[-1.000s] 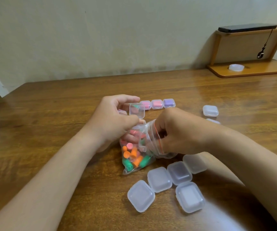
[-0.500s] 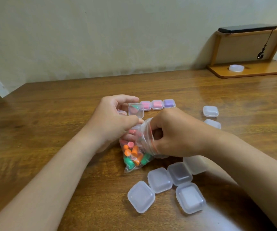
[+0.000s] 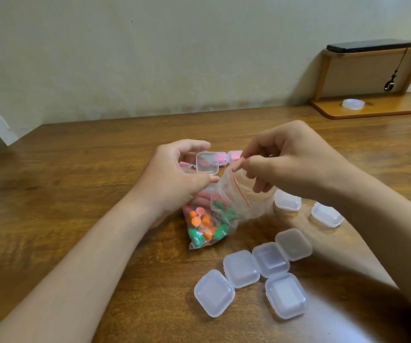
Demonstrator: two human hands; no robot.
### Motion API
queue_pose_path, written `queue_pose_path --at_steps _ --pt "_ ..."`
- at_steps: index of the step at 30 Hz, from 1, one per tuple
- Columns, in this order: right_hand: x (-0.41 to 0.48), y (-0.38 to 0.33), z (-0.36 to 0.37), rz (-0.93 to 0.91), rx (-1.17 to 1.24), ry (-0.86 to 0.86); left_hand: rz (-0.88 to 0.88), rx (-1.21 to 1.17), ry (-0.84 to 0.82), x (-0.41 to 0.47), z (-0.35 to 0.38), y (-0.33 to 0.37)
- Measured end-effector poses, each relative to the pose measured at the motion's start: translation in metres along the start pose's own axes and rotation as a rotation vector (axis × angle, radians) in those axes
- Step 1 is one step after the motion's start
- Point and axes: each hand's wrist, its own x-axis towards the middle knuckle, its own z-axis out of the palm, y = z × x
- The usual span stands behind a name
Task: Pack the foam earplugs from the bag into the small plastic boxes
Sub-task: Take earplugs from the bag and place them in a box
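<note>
A clear zip bag (image 3: 226, 214) with a red seal line is set on the wooden table (image 3: 75, 194) between the two hands, its lower end flat on the wood and its mouth lifted. The foam earplugs (image 3: 199, 224) – orange, green and pink – are heaped in the lower half of the bag.

A small clear box (image 3: 207, 162) is gripped by the left hand (image 3: 174, 179), its fingers curled over the top and the thumb laid beneath, just above the bag; one square face is turned toward the camera. The thumb and forefinger of the right hand (image 3: 291, 164) are pressed together at the bag's raised mouth. Whether the rim or an earplug is pinched there cannot be told.

Five closed clear boxes (image 3: 241, 268) are clustered on the table near the right forearm, some touching. Two more boxes (image 3: 288, 200) are seen beyond them, partly hidden under the right wrist. Behind the hands, filled boxes (image 3: 234, 155) showing pink are lined up side by side.

At the far right – against the wall – a wooden shelf (image 3: 372, 112) is placed, with a dark flat device (image 3: 370, 45) on top.
</note>
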Motion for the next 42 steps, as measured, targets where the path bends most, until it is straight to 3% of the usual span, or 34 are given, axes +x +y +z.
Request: queue_pose_path --at_steps 5,10,17,32,42 --pt "0.004 0.005 0.002 -0.136 0.019 0.237 0.088 -0.042 0.064 0.0 0.002 0.002" --pt "0.002 0.011 0.011 -0.187 -0.055 0.153 0.146 -0.135 0.096 -0.001 0.006 0.005" --pt "0.001 0.015 0.022 -0.217 -0.245 0.185 0.14 -0.202 0.11 0.002 0.007 -0.002" --pt "-0.001 0.008 0.023 -0.22 -0.71 0.124 0.158 -0.259 0.002 0.002 0.009 -0.006" --pt "0.004 0.015 0.019 -0.23 -0.499 0.17 0.223 -0.21 0.018 -0.001 0.01 -0.004"
